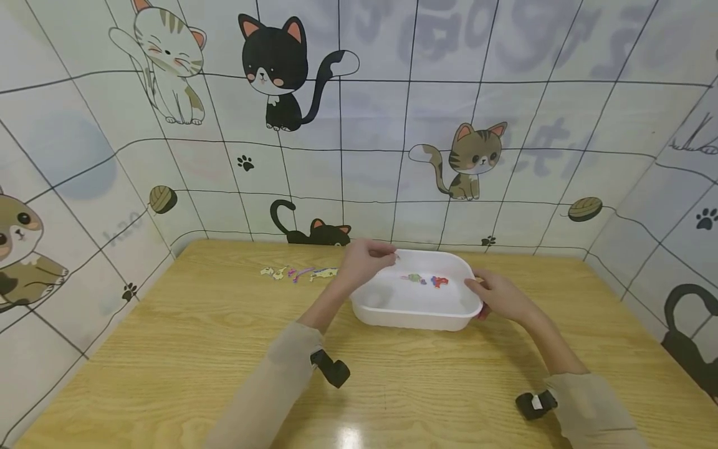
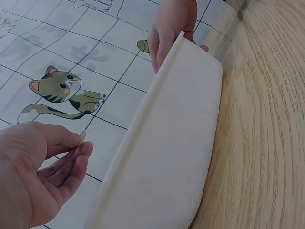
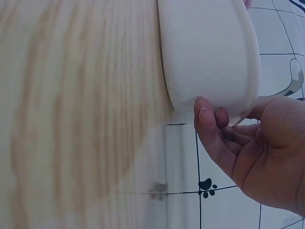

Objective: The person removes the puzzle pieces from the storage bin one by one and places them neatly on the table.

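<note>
A white plastic basin (image 1: 417,318) stands on the table, with small flat coloured pieces (image 1: 440,282) on its floor. My right hand (image 1: 502,296) grips the basin's right end, its thumb over the rim and fingers underneath. In the right wrist view, that hand (image 3: 267,148) has its fingertips against the outer wall. Over the basin's back left rim, my left hand (image 1: 364,265) pinches a small thin piece (image 2: 83,135) between thumb and fingertips; its kind is too small to tell. The left wrist view shows this hand (image 2: 43,171) apart from the basin wall.
A row of small yellow, pink and purple pieces (image 1: 291,273) lies on the wooden table (image 1: 224,349) left of the basin, partly hidden by my left hand. Behind and beside the table hangs a cloth (image 1: 370,125) printed with cats and grid lines.
</note>
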### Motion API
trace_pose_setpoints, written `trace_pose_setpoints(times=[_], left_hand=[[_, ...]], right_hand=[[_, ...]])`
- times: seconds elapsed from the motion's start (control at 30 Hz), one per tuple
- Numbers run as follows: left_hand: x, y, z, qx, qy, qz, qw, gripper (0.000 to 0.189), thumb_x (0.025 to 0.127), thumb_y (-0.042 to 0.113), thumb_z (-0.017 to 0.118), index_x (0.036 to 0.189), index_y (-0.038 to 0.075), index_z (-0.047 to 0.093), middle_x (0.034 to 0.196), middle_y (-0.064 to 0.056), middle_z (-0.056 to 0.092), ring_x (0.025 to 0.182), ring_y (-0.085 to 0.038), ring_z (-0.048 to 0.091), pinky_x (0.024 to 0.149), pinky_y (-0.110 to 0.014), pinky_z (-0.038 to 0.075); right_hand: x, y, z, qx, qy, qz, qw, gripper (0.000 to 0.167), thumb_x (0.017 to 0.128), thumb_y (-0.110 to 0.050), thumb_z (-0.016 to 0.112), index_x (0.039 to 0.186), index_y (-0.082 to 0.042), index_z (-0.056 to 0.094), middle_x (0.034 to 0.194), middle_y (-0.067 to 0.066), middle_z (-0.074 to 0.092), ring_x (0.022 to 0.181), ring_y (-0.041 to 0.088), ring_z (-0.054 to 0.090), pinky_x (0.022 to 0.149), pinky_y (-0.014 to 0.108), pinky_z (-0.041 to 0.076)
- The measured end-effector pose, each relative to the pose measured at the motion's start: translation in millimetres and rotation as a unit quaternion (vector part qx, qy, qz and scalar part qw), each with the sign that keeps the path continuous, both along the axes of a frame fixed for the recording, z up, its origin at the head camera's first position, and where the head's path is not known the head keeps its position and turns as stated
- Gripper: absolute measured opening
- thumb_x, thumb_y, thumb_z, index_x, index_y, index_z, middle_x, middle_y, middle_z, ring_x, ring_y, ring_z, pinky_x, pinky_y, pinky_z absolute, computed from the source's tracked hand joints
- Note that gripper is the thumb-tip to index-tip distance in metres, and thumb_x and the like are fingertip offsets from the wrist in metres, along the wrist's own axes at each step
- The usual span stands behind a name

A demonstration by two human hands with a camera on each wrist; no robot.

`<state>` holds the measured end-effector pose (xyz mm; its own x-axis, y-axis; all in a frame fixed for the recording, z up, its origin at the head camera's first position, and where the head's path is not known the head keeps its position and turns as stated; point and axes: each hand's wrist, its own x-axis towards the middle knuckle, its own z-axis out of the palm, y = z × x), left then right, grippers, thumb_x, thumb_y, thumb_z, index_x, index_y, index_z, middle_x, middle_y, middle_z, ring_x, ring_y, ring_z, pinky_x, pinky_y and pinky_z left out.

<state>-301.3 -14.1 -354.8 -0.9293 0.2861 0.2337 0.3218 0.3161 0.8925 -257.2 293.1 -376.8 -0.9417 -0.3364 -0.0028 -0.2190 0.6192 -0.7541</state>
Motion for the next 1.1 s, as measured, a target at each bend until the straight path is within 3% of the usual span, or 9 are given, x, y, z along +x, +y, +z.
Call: trace_pose_setpoints(times=[0.2,0.63,0.9,1.1], left_hand=[[3.6,-12.6,2.8,0.034,0.006,-0.009,0.9994,0.02,0.093,0.011,0.072,0.11,0.002,0.076,0.106,-0.009,0.076,0.094,-0.019,0.072,0.084,-0.032,0.057],[7.4,-55.8,4.2,0.087,0.039,0.02,0.9952,0.017,0.091,0.005,0.072,0.105,-0.005,0.075,0.097,-0.014,0.075,0.084,-0.023,0.073,0.079,-0.029,0.057],[10.9,-88.3,2.6,0.075,0.038,0.03,0.996,0.021,0.092,0.01,0.073,0.107,-0.005,0.073,0.103,-0.013,0.075,0.097,-0.034,0.071,0.084,-0.035,0.057],[13.3,-101.5,-6.7,0.04,0.02,0.037,0.9983,0.022,0.092,0.012,0.074,0.109,-0.002,0.075,0.108,-0.01,0.075,0.095,-0.021,0.071,0.082,-0.028,0.056]], right_hand=[[0.4,-0.7,0.0,-0.002,-0.001,0.003,1.0,0.045,0.108,-0.012,0.047,0.141,0.017,0.036,0.085,0.016,0.068,0.061,0.028,0.066,0.057,0.04,0.059],[0.3,-1.8,-1.4,0.007,0.002,-0.004,1.0,0.046,0.108,-0.016,0.047,0.141,0.015,0.038,0.084,0.013,0.067,0.062,0.026,0.066,0.058,0.039,0.059],[0.8,-3.2,-0.2,0.01,0.002,-0.008,0.9999,0.048,0.108,-0.018,0.048,0.142,0.014,0.038,0.083,0.011,0.068,0.062,0.026,0.066,0.058,0.039,0.059],[1.3,-3.4,0.0,0.011,0.0,-0.013,0.9999,0.047,0.108,-0.016,0.048,0.143,0.014,0.037,0.084,0.013,0.068,0.061,0.026,0.066,0.058,0.038,0.059]])
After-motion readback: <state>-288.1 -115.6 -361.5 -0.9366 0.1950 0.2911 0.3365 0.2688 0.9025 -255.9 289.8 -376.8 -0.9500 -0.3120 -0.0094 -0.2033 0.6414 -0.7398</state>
